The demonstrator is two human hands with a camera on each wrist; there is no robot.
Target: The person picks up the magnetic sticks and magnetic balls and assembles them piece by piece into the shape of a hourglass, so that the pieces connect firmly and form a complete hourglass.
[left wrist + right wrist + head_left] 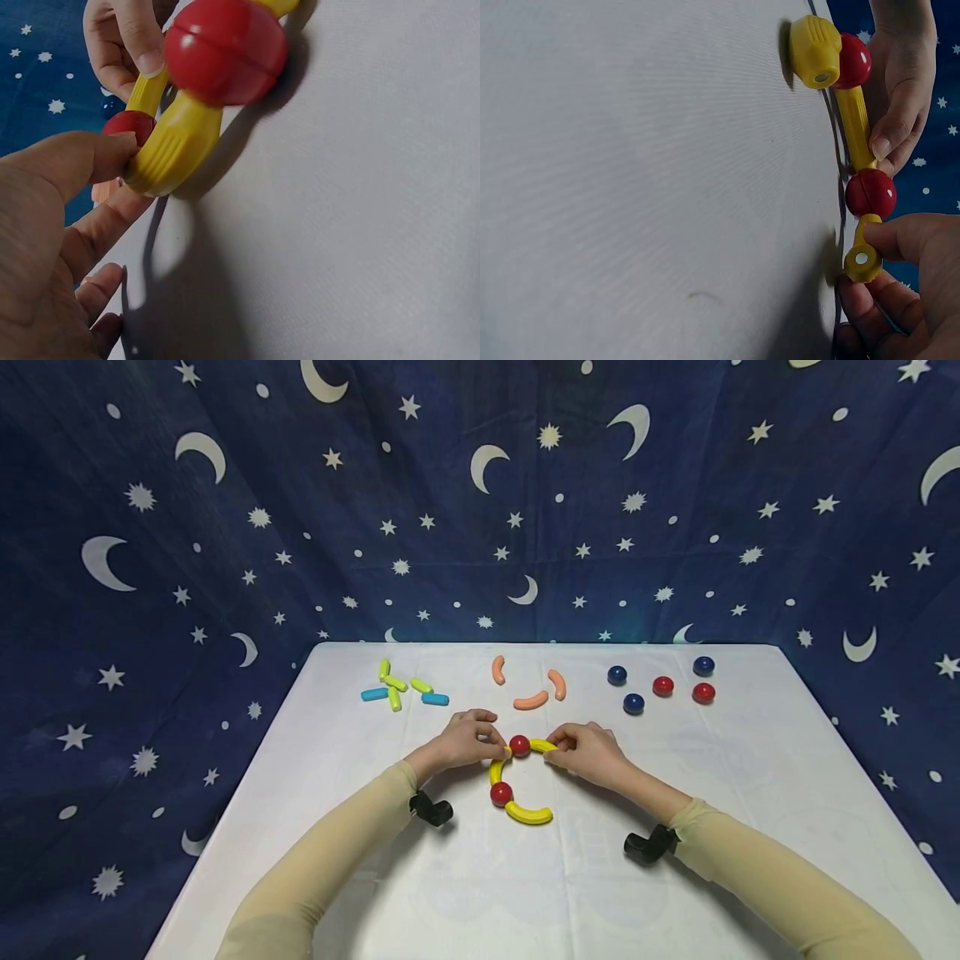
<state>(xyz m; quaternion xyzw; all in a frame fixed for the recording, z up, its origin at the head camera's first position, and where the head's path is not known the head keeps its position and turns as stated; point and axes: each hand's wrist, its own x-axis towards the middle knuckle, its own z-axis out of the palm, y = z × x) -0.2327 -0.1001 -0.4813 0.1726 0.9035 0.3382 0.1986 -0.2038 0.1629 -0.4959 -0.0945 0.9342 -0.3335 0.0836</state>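
In the head view, two red balls and three curved yellow rods form an open arc. My left hand [471, 739] pinches the left yellow rod [496, 772] near its upper end, between thumb and fingers. This rod lies between the upper red ball [520, 745] and the lower red ball [501, 793]. With thumb and fingers, my right hand [590, 753] holds the upper-right yellow rod [542, 745], which joins the upper ball. Off the lower ball extends a third yellow rod [528, 815]. A round silvery end of the held yellow rod [862, 259] shows in the right wrist view.
Farther back on the white table [450, 893] lie short green rods [395, 683], blue rods [435, 699], curved orange rods [531, 700], dark blue balls [633, 703] and more red balls [703, 693]. Behind hangs a star-patterned cloth [435, 585].
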